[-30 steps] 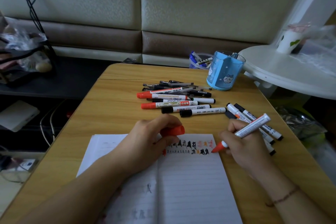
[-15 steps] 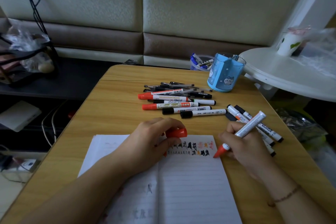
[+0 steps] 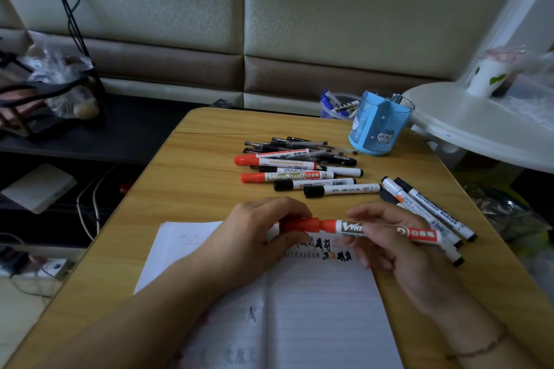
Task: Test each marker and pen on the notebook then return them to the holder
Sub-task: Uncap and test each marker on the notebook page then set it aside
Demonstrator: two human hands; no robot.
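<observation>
Both hands hovered over the notebook [image 3: 323, 302]; the left hand [image 3: 254, 237] pinched the red cap [image 3: 299, 225], the right hand [image 3: 398, 237] gripped the marker [image 3: 386, 229] level, tip at the cap

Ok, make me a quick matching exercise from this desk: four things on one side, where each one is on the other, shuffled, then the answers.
Things:
1. red cap
2. red marker
3. blue holder
4. notebook

Places:
A. far right of the wooden table
B. open under both hands
C. in the left hand
D. in the right hand

Pairs: 1-C, 2-D, 3-A, 4-B
</observation>
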